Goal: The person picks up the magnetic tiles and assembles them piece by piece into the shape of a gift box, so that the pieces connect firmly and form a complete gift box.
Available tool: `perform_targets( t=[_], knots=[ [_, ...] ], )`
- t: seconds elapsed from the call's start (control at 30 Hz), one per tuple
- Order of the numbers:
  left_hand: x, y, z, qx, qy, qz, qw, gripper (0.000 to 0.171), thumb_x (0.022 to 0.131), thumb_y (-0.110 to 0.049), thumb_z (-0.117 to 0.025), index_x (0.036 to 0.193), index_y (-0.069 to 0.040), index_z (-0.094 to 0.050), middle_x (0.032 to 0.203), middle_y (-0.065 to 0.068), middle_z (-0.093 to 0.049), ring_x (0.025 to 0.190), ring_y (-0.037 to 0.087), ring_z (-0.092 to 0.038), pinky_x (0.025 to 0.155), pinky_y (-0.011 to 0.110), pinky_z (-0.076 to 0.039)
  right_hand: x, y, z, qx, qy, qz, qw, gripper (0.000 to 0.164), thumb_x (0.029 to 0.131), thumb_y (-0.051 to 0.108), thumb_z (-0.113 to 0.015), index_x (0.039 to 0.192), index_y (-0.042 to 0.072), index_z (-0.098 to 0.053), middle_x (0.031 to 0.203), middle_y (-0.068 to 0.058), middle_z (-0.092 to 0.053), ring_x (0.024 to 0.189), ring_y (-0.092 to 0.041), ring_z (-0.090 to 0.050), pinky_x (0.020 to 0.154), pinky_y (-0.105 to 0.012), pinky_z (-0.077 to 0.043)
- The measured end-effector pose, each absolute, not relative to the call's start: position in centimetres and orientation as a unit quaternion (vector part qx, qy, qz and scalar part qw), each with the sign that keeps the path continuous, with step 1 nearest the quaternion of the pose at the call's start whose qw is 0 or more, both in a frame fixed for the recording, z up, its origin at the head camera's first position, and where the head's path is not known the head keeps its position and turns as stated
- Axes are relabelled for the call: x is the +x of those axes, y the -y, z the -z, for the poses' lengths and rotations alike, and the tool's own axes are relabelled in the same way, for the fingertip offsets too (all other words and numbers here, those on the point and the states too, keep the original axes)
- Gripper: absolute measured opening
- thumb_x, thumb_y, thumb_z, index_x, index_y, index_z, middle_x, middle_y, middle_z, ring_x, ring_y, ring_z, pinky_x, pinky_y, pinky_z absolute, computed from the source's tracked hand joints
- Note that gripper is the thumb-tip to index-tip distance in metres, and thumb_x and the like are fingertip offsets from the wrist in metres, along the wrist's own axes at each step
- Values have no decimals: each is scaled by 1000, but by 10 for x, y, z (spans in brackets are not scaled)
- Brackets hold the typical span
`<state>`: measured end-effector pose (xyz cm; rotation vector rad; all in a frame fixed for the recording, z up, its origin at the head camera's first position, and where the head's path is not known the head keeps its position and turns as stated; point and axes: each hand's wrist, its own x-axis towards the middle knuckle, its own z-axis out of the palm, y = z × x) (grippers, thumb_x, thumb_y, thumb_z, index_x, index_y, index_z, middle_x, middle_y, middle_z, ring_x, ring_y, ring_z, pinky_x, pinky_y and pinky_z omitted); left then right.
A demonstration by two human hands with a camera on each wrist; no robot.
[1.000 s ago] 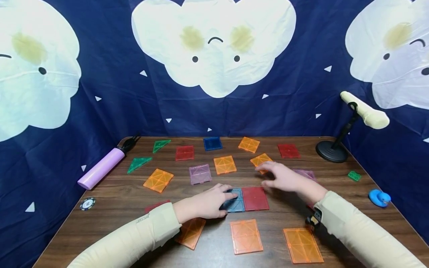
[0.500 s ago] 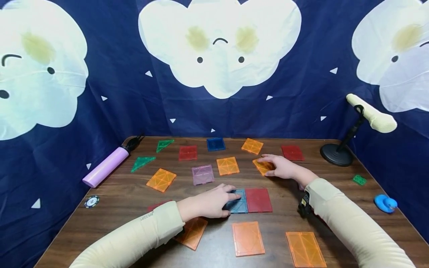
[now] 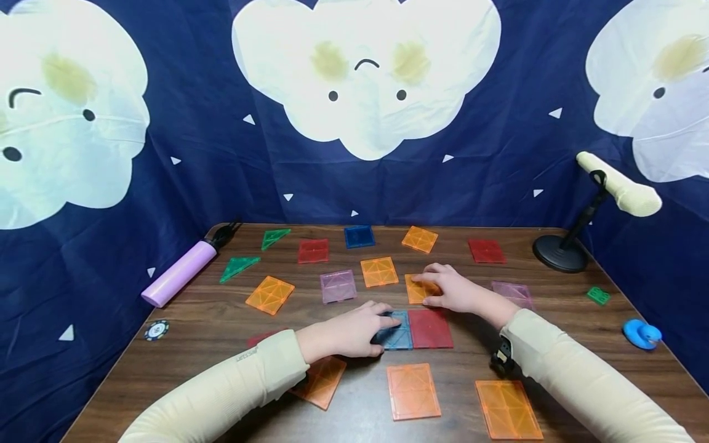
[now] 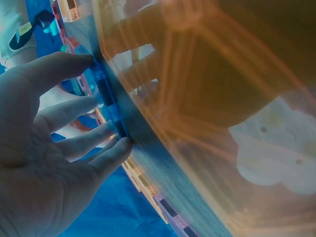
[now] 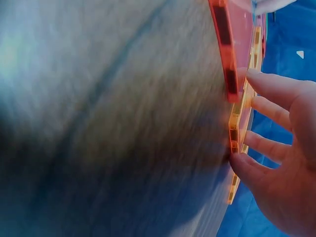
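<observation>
In the head view, my left hand [image 3: 354,332] holds a light blue magnetic tile [image 3: 402,337] flat on the table, thumb at its near edge and fingers spread over it. A red magnetic tile [image 3: 432,330] lies against its right side. Just behind the red one, my right hand [image 3: 458,291] grips an orange magnetic tile [image 3: 412,296], partly covered by the fingers. In the right wrist view, the fingertips [image 5: 240,162] meet the edge of that orange tile [image 5: 235,131], close to the red tile's edge [image 5: 226,44].
Loose orange, red, purple, blue and green tiles surround the hands, including an orange tile [image 3: 413,392] in front. A purple tube [image 3: 180,274] and a poker chip [image 3: 157,330] lie left. A microphone stand [image 3: 560,252], green brick [image 3: 598,295] and blue duck [image 3: 641,333] are right.
My right hand has reached the orange tile and drawn it nearer and leftward, turning it square behind the red tile. My left hand keeps its place on the light blue tile.
</observation>
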<state>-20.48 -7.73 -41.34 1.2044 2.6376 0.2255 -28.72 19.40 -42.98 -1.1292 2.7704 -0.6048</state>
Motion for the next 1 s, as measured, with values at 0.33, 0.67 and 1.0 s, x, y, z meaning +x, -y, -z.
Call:
perform_targets(
  t=[0.33, 0.67, 1.0],
  knots=[
    [-206, 76, 415, 411, -901, -80, 114, 59, 93, -26, -75, 147, -13, -57, 152, 13, -47, 137, 26, -44, 110, 37, -40, -279, -189, 428, -375, -906, 190, 49, 46, 92, 21, -77, 135, 8, -66, 129, -20, -56, 113, -39, -49, 97, -56, -44],
    [-212, 79, 412, 419, -894, -100, 126, 56, 94, -26, -74, 145, -12, -59, 150, 13, -49, 135, 28, -46, 109, 39, -42, -267, -189, 427, -375, -902, 203, 72, 52, 91, 21, -76, 139, 5, -62, 142, -27, -50, 128, -48, -44, 105, -64, -38],
    [-271, 84, 395, 332, -918, -196, 98, 49, 97, -21, -68, 141, -1, -58, 147, 18, -53, 140, 37, -43, 114, 48, -35, -235, -200, 425, -387, -887, 227, 110, 72, 84, 32, -84, 144, 4, -57, 155, -31, -36, 143, -53, -28, 109, -68, -30]
  ],
)
